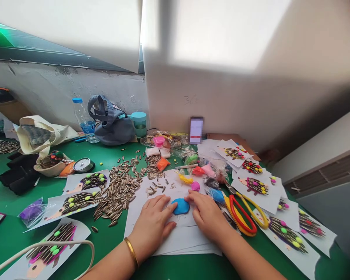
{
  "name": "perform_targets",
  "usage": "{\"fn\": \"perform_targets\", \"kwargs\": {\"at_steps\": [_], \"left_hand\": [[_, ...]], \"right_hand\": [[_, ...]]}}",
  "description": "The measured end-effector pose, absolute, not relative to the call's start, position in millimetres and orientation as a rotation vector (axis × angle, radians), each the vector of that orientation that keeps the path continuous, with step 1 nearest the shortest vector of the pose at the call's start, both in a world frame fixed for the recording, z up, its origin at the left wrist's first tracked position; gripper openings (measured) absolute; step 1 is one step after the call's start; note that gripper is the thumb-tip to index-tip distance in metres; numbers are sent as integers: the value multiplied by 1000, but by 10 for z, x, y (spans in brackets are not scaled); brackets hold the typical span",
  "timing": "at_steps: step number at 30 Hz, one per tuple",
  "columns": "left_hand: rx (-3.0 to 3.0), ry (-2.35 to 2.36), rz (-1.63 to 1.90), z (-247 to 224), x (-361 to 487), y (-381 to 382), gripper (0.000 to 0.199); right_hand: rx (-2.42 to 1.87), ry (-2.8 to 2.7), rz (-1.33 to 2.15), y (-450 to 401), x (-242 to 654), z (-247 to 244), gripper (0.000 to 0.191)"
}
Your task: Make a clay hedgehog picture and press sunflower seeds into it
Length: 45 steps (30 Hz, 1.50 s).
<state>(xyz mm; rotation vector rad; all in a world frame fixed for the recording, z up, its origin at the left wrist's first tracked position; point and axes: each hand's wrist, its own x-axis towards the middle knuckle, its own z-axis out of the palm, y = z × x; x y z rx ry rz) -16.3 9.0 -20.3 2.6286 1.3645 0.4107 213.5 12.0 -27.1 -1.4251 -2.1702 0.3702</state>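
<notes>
A white cable (76, 242) runs out of frame; the left hand (151, 222) and right hand (207, 216), fingers loosely extended, touch opposite edges of blue modelling clay (181, 207), partly hiding a line drawing (177, 217) on paper (189, 238); beyond, a phone (196, 130) shows pixelated

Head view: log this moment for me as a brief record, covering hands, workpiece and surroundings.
left hand: fingertips at the left edge of the blue clay
right hand: fingertips at its upper right edge
clay: rounded, flattish, on paper
beyond: yellow clay, magenta ball
left side: seed pile
far side: phone, upright
</notes>
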Motion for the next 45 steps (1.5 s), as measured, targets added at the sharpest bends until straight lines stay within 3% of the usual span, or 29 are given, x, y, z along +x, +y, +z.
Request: {"fn": "perform_targets", "kwargs": {"at_steps": [6, 14, 45], "left_hand": [[2622, 1371, 385, -195, -159, 88, 51], [2567, 1453, 471, -220, -253, 91, 75], [2501, 1444, 524, -222, -299, 118, 76]], "right_hand": [[-1409, -2156, 352, 87, 2164, -265, 45], [-1404, -2182, 434, 83, 2139, -262, 48], [-1216, -2323, 385, 35, 2121, -122, 42]]}}
